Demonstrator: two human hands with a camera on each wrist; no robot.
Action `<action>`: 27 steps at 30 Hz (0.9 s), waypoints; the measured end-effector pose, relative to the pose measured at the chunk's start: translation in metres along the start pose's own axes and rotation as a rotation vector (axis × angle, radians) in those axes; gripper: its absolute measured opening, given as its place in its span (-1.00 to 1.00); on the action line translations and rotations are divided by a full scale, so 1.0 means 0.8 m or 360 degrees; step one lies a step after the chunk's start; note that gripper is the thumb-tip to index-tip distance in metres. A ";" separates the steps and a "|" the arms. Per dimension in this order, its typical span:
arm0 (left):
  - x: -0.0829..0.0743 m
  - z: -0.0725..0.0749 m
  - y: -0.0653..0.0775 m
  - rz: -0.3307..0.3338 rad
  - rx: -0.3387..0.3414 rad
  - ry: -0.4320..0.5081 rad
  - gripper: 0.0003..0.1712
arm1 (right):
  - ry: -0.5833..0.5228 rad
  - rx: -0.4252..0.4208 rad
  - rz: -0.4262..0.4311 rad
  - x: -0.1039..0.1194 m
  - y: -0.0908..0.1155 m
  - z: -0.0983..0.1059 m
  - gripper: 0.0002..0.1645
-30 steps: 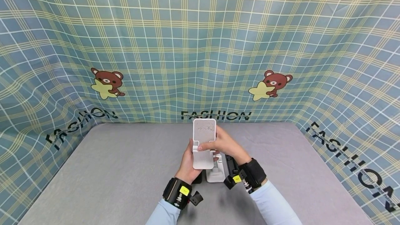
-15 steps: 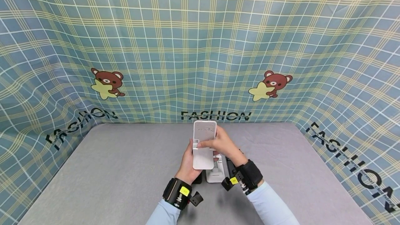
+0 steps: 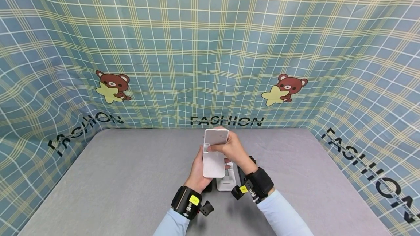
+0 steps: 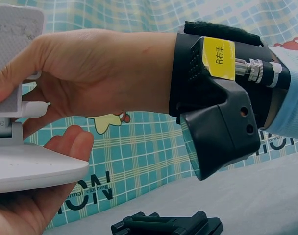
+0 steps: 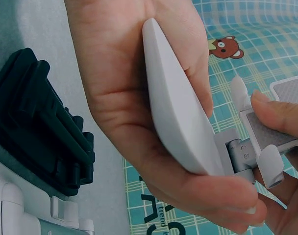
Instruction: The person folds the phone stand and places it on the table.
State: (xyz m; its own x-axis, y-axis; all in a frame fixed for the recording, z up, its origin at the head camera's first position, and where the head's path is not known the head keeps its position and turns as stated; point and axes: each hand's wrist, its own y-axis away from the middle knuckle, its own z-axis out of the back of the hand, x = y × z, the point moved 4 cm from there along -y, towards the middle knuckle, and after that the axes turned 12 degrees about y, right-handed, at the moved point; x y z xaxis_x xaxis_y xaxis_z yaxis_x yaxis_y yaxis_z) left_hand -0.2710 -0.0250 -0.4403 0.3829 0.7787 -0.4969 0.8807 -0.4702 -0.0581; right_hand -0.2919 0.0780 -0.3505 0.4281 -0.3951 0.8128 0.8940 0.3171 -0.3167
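A white folding phone stand [image 3: 214, 165] is held up above the table in both hands. My left hand [image 3: 196, 172] cradles its base from below; in the right wrist view the base [image 5: 176, 107] lies along the palm with the fingers curled round its edge. My right hand [image 3: 233, 151] grips the upper panel [image 4: 16, 29], thumb across its front and fingers behind. A hinge [image 5: 243, 154] joins the panel to the base, and the panel stands angled up from it. Two small white lugs, one of them a lug [image 5: 270, 166], stick out at the panel's lower edge.
Under the hands on the grey table [image 3: 131, 177] lie another white phone stand [image 3: 226, 184] and a black folded stand [image 5: 46, 122] to its right. A black item [image 3: 207, 188] shows partly beneath the left hand. A checked curtain [image 3: 210, 46] surrounds the table.
The stand's upper panel has tipped on its hinge and looks shorter in the head view. My right hand has shifted slightly left with it, while my left hand has stayed nearly still.
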 end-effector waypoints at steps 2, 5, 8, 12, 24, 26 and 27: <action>0.001 0.001 -0.001 0.0001 -0.0009 0.0007 -0.30 | 0.0013 -0.0009 0.0005 0.010 0.003 0.002 -0.40; 0.001 0.002 -0.001 0.0000 0.0000 0.0009 -0.31 | 0.0033 -0.0028 0.0001 0.017 0.005 0.003 -0.43; 0.001 0.001 0.000 -0.0016 0.0027 -0.0003 -0.31 | 0.0049 -0.0053 0.0012 0.019 0.005 0.002 -0.49; 0.001 0.001 0.000 -0.0036 0.0041 -0.0029 -0.31 | 0.0051 -0.0072 0.0042 0.017 0.004 0.001 -0.55; 0.000 -0.001 0.001 -0.0021 0.0005 -0.0036 -0.31 | 0.0037 -0.0124 0.0047 0.015 0.003 -0.001 -0.62; 0.000 -0.002 0.002 -0.0020 -0.0006 -0.0031 -0.31 | 0.0043 -0.0138 0.0041 0.017 0.004 -0.001 -0.62; 0.000 -0.002 0.002 -0.0020 -0.0008 -0.0032 -0.31 | 0.0049 -0.0142 0.0037 0.017 0.004 -0.001 -0.62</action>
State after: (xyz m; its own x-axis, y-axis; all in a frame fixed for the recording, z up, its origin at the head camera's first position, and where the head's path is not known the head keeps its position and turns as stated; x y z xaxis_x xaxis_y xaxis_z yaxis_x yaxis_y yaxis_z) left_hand -0.2690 -0.0253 -0.4393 0.3661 0.7761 -0.5135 0.8868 -0.4582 -0.0602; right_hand -0.2828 0.0727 -0.3409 0.4514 -0.4153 0.7898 0.8915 0.2487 -0.3787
